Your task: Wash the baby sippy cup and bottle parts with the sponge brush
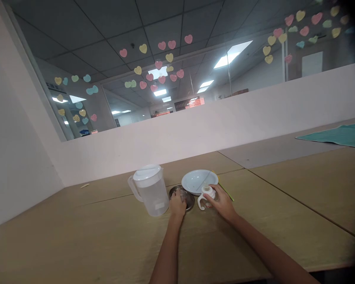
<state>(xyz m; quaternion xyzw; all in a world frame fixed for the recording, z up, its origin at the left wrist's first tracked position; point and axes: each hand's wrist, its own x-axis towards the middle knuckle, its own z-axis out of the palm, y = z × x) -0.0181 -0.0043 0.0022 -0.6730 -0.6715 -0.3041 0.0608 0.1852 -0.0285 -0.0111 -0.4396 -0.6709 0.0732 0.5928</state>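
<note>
Between tabletop [106, 236]'s near and wall-side edges: my right hand [224, 203], fingers clamped on white handled vessel [207, 190], best steadied upright; my left hand [176, 204], over metal dish [191, 202], grip unclear.

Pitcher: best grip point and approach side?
Probably the handle, coming from the person's left. The pitcher stands upright and its handle loops out that way, on the side away from the left hand and the metal dish.

Left hand [177, 204] hides part of the metal dish [190, 202] and a clear object [183, 194] we cannot identify. Right hand [224, 203] covers part of the white-handled piece [207, 189]. Teal cloth [343, 134] cut by right edge.
</note>
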